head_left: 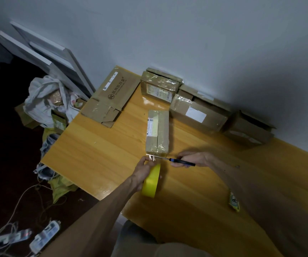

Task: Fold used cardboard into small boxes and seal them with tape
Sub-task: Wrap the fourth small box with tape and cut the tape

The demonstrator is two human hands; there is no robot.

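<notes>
Left hand [142, 168] grips tape roll [151, 183], right hand [195, 158] grips blue-handled tool [182, 162]; small box [157, 132] just beyond both.

My left forearm [101, 206] and right forearm [251, 193] are bare, uncovered right down to both wrists. Below the desk's [103, 154] near edge I wear grey cloth [134, 236], with tan fabric [177, 251] beside it; which garments, I cannot tell.

flattened carton [112, 93] carries a round logo and a row of large dark chinese characters; the line of latin capitals beneath is too small to read; its white barcode sticker [110, 81] likewise; small box [160, 134] bears a shipping label [152, 127] with a barcode, print illegible; long box [210, 121] shows a blank white label [195, 114]; yellow packet [234, 201] print unreadable
</notes>
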